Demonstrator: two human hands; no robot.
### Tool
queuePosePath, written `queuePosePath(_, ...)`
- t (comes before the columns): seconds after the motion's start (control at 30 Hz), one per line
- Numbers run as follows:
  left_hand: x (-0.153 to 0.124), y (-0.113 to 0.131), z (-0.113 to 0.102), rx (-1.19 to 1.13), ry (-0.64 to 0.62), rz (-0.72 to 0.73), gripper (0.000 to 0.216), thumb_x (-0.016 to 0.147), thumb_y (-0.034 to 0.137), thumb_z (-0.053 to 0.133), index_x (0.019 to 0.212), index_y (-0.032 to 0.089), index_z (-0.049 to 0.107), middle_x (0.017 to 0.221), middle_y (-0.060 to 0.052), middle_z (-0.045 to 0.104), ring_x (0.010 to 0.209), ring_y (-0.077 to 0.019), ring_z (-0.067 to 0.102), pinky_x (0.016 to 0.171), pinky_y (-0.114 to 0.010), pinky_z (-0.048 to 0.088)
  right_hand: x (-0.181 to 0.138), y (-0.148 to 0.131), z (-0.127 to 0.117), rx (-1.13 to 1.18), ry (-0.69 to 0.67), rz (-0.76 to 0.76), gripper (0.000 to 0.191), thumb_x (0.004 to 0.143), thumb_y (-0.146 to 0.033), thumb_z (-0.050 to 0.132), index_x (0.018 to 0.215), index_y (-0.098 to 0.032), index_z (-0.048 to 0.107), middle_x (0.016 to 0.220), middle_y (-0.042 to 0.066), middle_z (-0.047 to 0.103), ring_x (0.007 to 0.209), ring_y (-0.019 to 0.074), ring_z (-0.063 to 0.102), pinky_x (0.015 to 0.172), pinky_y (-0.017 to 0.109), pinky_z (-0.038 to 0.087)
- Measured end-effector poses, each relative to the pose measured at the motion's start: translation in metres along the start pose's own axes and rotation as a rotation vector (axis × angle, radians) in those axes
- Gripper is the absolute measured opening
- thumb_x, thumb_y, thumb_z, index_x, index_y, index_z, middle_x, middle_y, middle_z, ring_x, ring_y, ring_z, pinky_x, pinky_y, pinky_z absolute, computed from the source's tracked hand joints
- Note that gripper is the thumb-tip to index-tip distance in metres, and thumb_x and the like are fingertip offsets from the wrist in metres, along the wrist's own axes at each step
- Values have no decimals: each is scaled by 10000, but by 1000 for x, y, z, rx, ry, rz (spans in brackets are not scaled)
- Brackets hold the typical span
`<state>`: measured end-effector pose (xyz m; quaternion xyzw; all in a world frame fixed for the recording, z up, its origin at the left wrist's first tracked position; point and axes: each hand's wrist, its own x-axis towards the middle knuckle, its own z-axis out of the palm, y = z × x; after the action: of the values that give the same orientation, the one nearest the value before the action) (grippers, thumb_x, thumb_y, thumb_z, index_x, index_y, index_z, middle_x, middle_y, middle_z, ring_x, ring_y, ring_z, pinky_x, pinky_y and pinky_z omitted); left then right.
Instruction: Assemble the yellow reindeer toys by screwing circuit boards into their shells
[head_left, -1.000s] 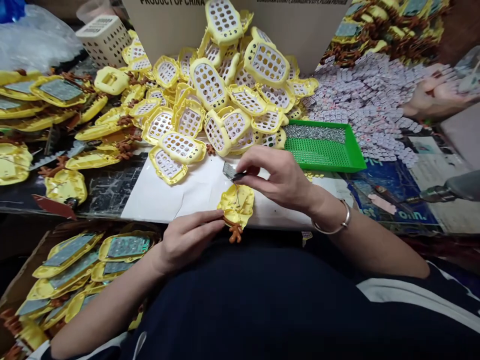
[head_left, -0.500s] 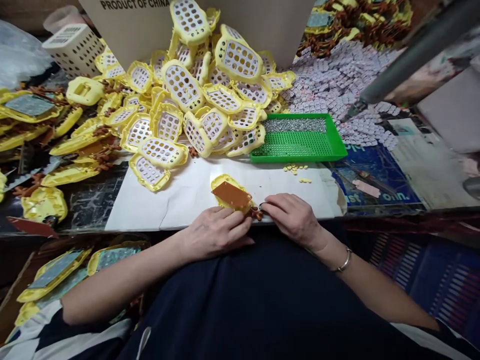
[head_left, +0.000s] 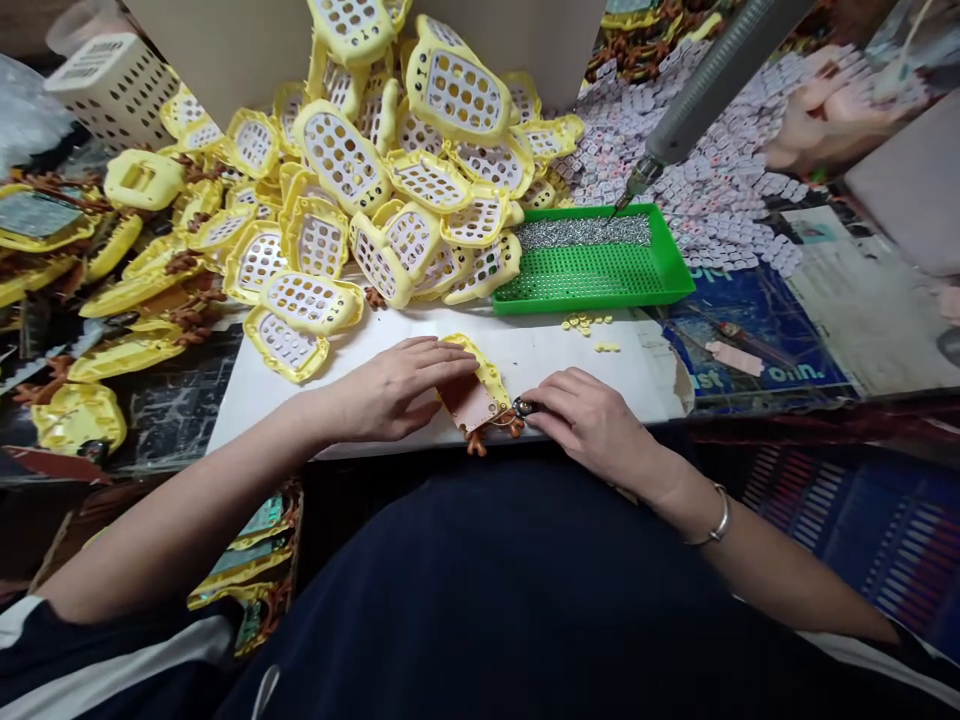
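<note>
A yellow plastic toy shell [head_left: 487, 368] lies at the front edge of the white sheet, with a brown circuit board [head_left: 469, 402] over it and brown antler-shaped pieces [head_left: 475, 442] at its near end. My left hand [head_left: 397, 388] is open, its fingers stretched over the board's left side; the fingertips partly cover the board. Between the thumb and fingers of my right hand [head_left: 600, 420] is a small round dark speaker-like part [head_left: 523, 406]. Thin wires run from this part to the board.
Yellow shells with white perforated grids [head_left: 341, 155] are piled behind. A green tray [head_left: 592, 295] holds small metal screws, and a hanging screwdriver [head_left: 667, 125] points into it. Small white pieces [head_left: 720, 140] are heaped at the right, near another person's hand [head_left: 817, 110].
My left hand has shifted up and left, its fingers now spread over the board. The board and shell have turned, showing the wires. The screwdriver tip now appears over the tray.
</note>
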<state>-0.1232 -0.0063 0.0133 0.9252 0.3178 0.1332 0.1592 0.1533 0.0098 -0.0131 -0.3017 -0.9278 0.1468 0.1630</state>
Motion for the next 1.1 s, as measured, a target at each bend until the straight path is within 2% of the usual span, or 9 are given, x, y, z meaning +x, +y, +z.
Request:
queuePosePath(0.2,-2,4,5,29,92,-15,359,898,154,497,1253,131,543,1193,-166,641,1061,-250,593,888,-409,530,10,4,-13,226,-100,171,80,860,-179,616,852,-147,688,825,41,699,746,139,625,691,256,452)
queuePosePath(0.27,-6,7,6,62,121,-39,331,911,193,511,1235,135,551,1132,-159,662,998,-239,603,845,-393,533,13,5,-14,237,-56,202,87,860,-182,607,831,-148,682,811,35,692,728,132,617,679,252,444)
queuePosePath(0.43,-17,12,11,49,269,-85,422,883,267,606,1277,148,516,1047,-142,673,902,-219,618,763,-353,534,16,4,-9,240,173,224,68,848,-190,593,857,-151,649,795,31,666,678,131,592,614,246,445)
queuePosePath(0.5,-20,15,13,-17,336,-141,469,864,294,641,1290,150,507,1015,-131,675,875,-209,626,754,-342,534,17,3,-6,135,180,201,86,863,-194,574,878,-147,644,812,47,665,698,147,592,626,259,447)
queuePosePath(0.63,-21,20,19,-163,401,-283,468,859,312,643,1288,180,512,923,-73,676,813,-172,637,759,-316,537,21,-1,-6,-302,79,132,190,916,-174,468,863,-143,648,838,95,662,750,195,562,659,308,414)
queuePosePath(0.7,-20,23,22,-198,444,-330,473,857,318,642,1291,187,510,918,-62,674,798,-160,633,752,-305,532,23,-5,-8,-345,80,123,229,932,-168,431,870,-139,649,845,106,659,757,204,555,668,320,412)
queuePosePath(0.8,-20,27,27,-253,534,-437,500,860,328,637,1316,193,479,916,-53,674,788,-153,627,716,-287,516,29,-10,-11,-67,139,119,179,920,-192,477,901,-143,648,866,87,664,783,190,577,696,303,441)
queuePosePath(0.93,-23,33,34,-280,619,-549,492,866,318,629,1315,200,463,927,-42,673,784,-143,620,703,-278,505,41,-9,-6,381,62,141,69,839,-174,598,856,-146,659,810,26,660,704,125,589,657,239,447)
queuePosePath(1.1,-25,35,41,-282,653,-590,509,854,344,636,1313,213,459,928,-31,672,752,-138,607,674,-274,501,50,-3,0,320,-2,113,110,851,-143,563,873,-141,671,776,21,645,696,122,575,691,246,434)
